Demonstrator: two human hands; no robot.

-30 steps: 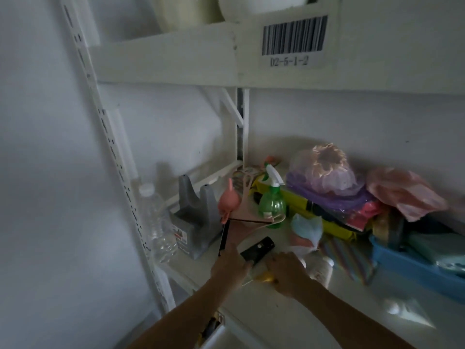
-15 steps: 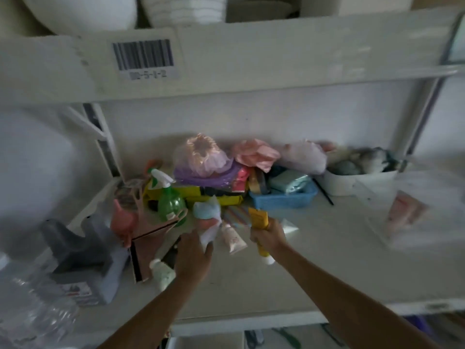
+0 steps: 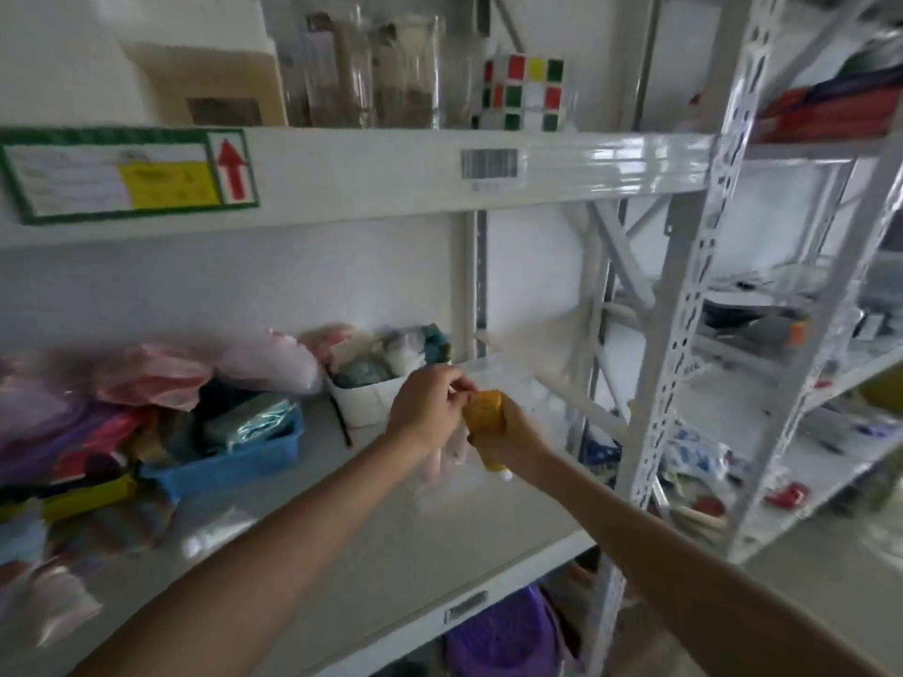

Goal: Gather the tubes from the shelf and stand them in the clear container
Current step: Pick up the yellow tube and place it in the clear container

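My right hand grips the yellow tube over the clear container (left hand pinching its top); next I judge it needs lowering in upright.

Blue tray of packets, well left of the hands; white tub of bundles just beside, left; colour-block cube and glass jars overhead; purple basket below.

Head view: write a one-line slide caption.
Both hands meet over the clear container on the shelf: right hand grips a yellow tube, left hand alongside.
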